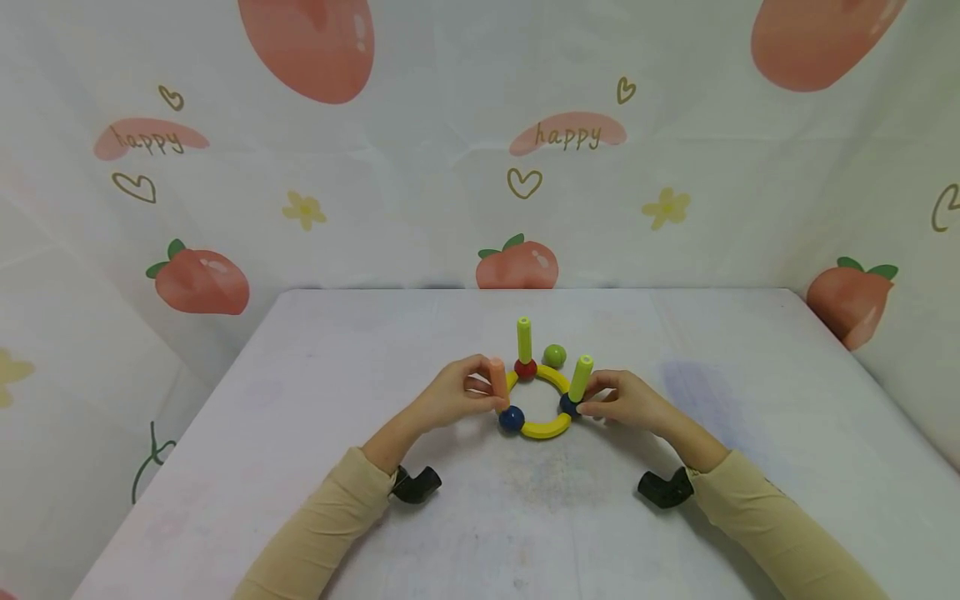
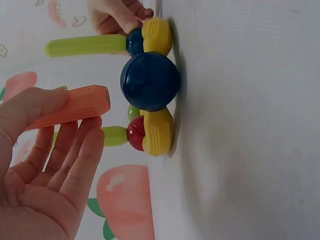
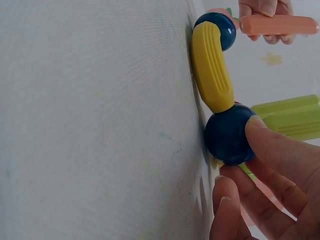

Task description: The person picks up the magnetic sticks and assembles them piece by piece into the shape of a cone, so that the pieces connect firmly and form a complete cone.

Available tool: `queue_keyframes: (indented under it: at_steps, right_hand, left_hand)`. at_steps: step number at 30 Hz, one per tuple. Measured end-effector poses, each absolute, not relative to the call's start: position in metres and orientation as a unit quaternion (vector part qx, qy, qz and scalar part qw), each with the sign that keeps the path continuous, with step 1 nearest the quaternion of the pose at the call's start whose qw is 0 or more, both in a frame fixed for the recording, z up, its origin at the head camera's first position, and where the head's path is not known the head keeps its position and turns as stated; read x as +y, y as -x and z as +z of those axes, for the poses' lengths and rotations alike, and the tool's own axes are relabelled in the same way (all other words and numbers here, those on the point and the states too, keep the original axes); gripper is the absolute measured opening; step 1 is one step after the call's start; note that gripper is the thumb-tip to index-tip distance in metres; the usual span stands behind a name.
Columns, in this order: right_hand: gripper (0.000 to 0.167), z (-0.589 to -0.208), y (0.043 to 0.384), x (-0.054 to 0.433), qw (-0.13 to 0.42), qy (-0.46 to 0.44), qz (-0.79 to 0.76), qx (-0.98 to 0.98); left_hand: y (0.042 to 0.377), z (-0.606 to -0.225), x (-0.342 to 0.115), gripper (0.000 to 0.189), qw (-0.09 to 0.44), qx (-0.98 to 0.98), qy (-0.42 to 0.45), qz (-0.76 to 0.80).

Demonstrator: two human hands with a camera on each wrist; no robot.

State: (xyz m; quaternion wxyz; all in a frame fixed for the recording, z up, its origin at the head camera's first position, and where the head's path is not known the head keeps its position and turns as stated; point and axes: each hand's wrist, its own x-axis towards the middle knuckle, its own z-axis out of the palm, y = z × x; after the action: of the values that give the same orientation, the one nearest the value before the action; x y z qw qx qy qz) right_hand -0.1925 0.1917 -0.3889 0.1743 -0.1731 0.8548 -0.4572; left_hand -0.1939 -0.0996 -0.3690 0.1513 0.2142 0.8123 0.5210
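Observation:
My left hand (image 1: 459, 390) pinches an orange ribbed stick (image 2: 82, 106) between thumb and fingers. In the left wrist view, the stick's lower end is a small gap away from a dark blue ball (image 2: 151, 81) on the ring's near left. Thumb and fingers of my right hand (image 1: 622, 402) grip a second blue ball (image 3: 228, 135) on the ring's right side. From that ball a yellow-green stick (image 1: 581, 379) rises, slightly tilted. Curved yellow pieces (image 1: 547, 430) link the balls into a ring on the table. Another yellow-green stick (image 1: 524, 340) stands upright on the red ball (image 1: 525, 370) at the back.
Just behind the ring lies a loose green ball (image 1: 555, 356). The white table (image 1: 337, 342) reaches back to a printed cloth backdrop (image 1: 420, 183). A black elbow-shaped piece (image 1: 417, 485) is at the left wrist, and a matching black piece (image 1: 664, 488) is at the right.

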Motion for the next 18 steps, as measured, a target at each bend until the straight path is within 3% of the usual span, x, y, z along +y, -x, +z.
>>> queue_keyframes:
  at_steps: [18]
  right_hand:
    - [0.028,-0.3897,0.1928,0.1915,0.174,0.172,-0.453,0.857]
  left_hand:
    - [0.1926,-0.3711,-0.0892,0.035,0.155,0.802,-0.246,0.521]
